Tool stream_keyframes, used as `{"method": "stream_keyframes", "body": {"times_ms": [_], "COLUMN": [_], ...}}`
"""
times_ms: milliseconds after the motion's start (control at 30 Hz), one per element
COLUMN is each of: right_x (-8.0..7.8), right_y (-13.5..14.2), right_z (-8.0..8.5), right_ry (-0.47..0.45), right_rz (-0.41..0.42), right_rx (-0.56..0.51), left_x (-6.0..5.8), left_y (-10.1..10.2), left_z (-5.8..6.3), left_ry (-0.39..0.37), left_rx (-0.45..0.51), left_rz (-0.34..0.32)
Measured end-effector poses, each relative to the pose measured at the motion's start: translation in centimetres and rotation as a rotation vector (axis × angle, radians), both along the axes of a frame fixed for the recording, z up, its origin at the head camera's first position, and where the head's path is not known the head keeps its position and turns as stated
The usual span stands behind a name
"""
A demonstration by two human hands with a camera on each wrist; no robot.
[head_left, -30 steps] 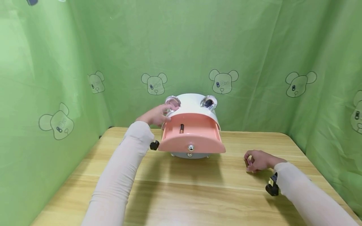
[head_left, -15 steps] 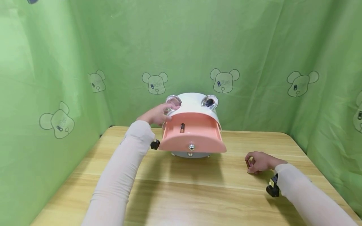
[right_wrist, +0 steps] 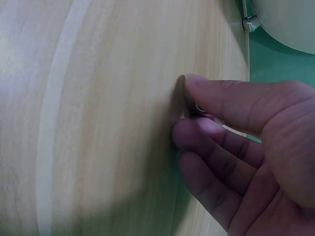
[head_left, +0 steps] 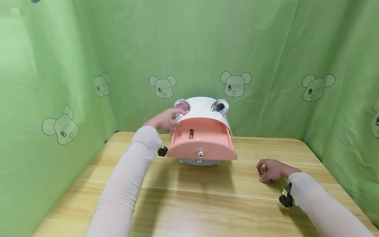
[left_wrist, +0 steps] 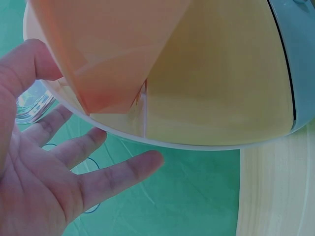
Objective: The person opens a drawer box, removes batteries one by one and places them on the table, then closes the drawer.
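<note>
A white frog-shaped drawer box (head_left: 202, 107) with two shiny round eyes stands at the back middle of the table. Its pink upper drawer (head_left: 183, 150) is pulled out, and a black and copper battery (head_left: 191, 134) lies inside. My left hand (head_left: 164, 120) rests against the box's left side by the eye. In the left wrist view its thumb lies at the white rim (left_wrist: 172, 146) and the other fingers are spread, fairly straight. To the right, low over the table, my right hand (head_left: 272, 170) pinches a small dark reddish thing (head_left: 260, 171); fingers mostly hide it, so I cannot tell its kind.
Below the pink drawer is a grey lower drawer (head_left: 199, 162) with a silver knob, pushed in. The wooden table (head_left: 201, 204) extends toward me. Green curtains (head_left: 195, 49) with bear faces hang behind and at both sides.
The view has shifted very slightly. Both hands keep their places, and the drawer and the battery stay as they were.
</note>
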State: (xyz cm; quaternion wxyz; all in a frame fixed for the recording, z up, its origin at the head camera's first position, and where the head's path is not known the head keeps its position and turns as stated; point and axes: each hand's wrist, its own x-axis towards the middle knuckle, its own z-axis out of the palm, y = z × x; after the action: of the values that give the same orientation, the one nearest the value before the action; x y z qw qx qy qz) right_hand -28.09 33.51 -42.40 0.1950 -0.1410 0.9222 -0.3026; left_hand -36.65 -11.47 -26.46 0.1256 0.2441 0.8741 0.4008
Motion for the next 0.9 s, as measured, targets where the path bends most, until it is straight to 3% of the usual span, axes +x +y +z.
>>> {"method": "stream_keyframes", "body": {"times_ms": [900], "right_x": [-0.08], "right_y": [0.20], "right_z": [0.02], "right_ry": [-0.030], "right_rz": [-0.004], "right_rx": [-0.015], "left_x": [-0.07], "left_y": [-0.01], "left_z": [-0.23], "left_ry": [-0.003], "left_rx": [0.010], "left_rz": [0.011]}}
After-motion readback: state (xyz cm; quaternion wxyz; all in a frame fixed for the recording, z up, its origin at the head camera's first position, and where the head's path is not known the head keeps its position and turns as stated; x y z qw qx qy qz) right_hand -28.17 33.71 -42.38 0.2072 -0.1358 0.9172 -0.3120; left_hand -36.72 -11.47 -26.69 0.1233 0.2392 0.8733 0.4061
